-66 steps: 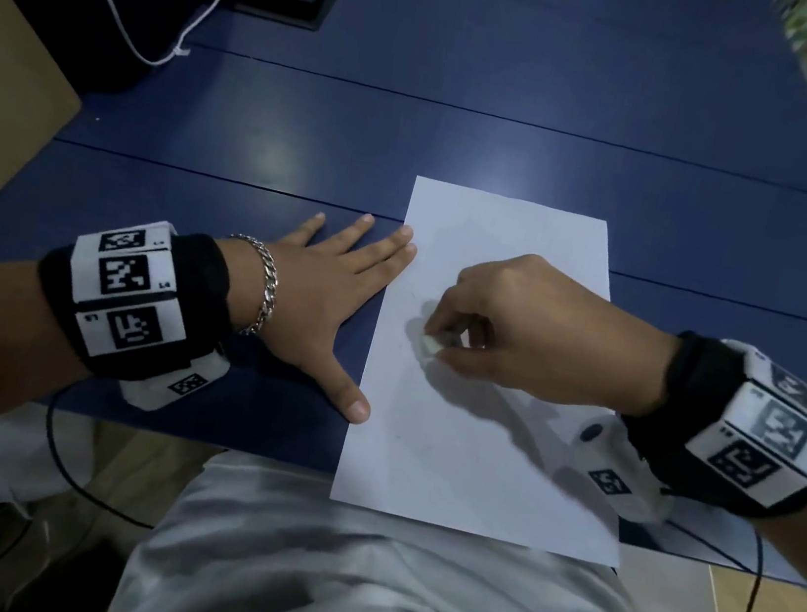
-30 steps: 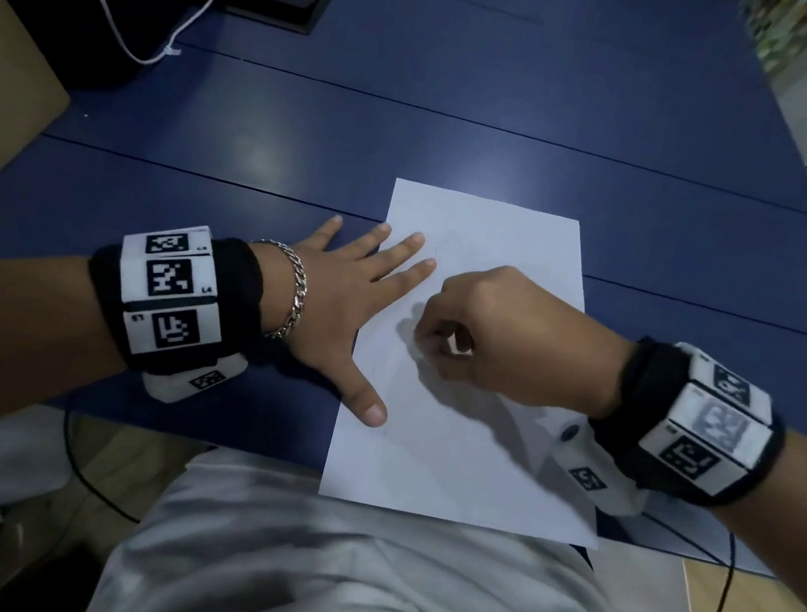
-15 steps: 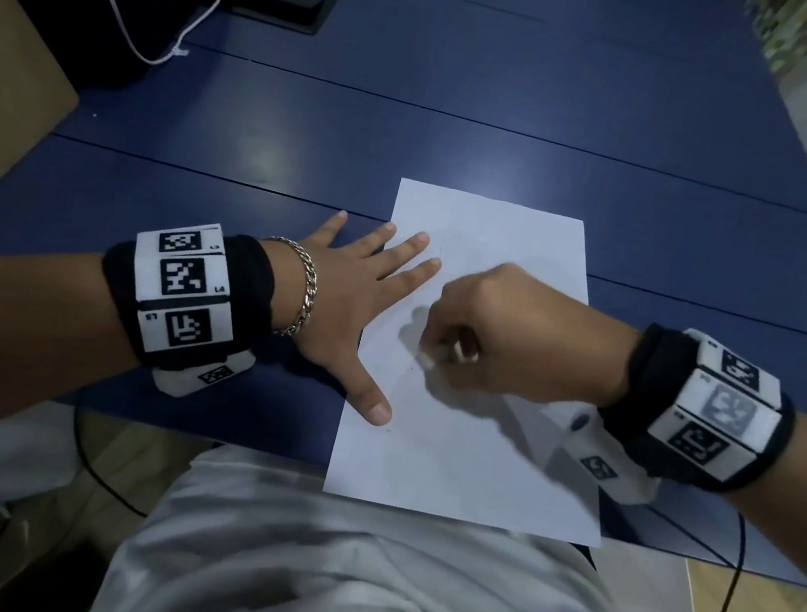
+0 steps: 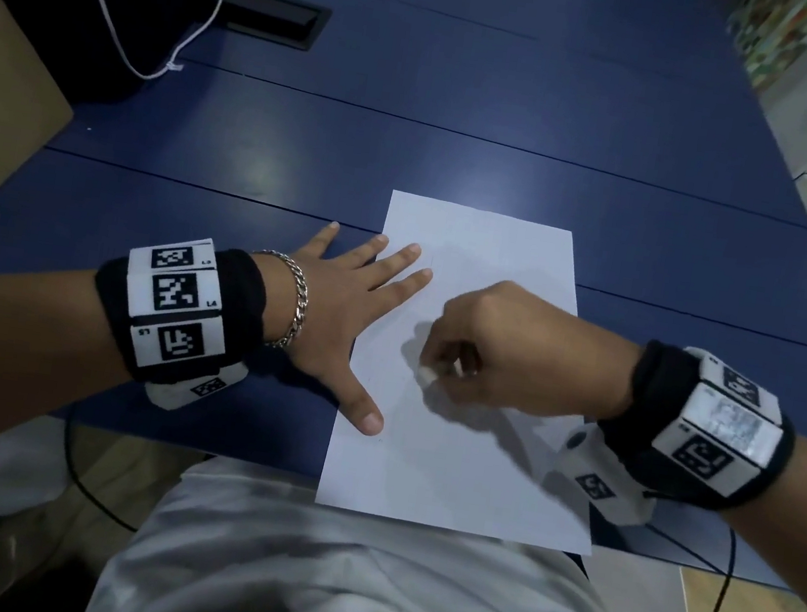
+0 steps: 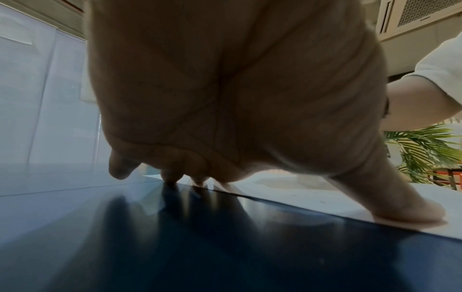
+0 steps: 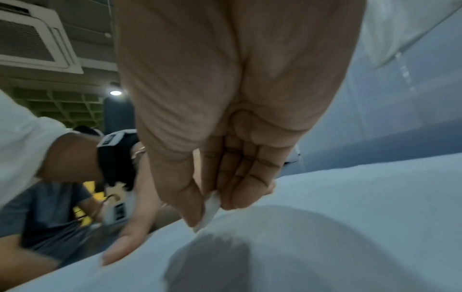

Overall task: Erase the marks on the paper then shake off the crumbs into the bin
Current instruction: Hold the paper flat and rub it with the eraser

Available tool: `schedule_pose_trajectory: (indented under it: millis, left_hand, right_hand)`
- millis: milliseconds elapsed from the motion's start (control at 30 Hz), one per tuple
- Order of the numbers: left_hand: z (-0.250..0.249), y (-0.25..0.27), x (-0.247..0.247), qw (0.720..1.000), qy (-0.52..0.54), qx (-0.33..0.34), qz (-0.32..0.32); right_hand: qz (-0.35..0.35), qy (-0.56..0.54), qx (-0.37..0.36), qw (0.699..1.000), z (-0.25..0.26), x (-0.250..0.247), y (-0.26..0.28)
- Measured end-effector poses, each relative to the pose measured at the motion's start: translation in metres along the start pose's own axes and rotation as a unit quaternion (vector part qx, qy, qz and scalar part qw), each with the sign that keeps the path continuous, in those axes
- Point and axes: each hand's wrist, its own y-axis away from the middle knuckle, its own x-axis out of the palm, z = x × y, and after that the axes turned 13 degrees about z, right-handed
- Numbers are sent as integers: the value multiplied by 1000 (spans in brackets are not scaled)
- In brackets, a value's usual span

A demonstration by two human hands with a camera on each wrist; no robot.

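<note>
My right hand [image 4: 504,351] pinches the eraser [image 4: 427,374], which has slid lower down the paper [image 4: 461,469] than a second ago; erasing continues, no bin in view. My left hand [image 4: 337,317], fingers spread flat, pins the sheet's edge on the blue desk [image 4: 470,107]; a ceiling air-conditioning unit [image 6: 32,39] hangs overhead.

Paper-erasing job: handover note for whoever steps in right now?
Left hand: flat, fingers spread, thumb and fingertips pressing the paper at its left edge on the blue table.
Right hand: pinches the white eraser, tip on the sheet near its middle.
Done: nothing certain; marks are too faint to judge.
Left: finish erasing, lift the sheet, shake crumbs into the bin, which is not in view.
</note>
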Motion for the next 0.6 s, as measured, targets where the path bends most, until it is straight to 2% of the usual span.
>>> schedule_pose_trajectory:
  millis: [100,200,300,467,600]
  left_hand:
    - [1,0,2,1000,-13,2,-14]
    - [5,5,-1,999,15,25,-41]
    - [11,4,-4,996,16,34,-84]
    - [14,-1,-3,1000,17,19,-19]
    - [14,-1,-4,1000,-2,10,-11]
  right_hand:
    - [-65,-22,72,995,-28,-7,14]
    - [-67,-22,118,991,-38,-2,27]
    - [-54,-34,117,991,-32,3,34]
    - [-17,-14,100,995,-24,-8,26]
    - [-29,-7,44,999,-9,-12,1]
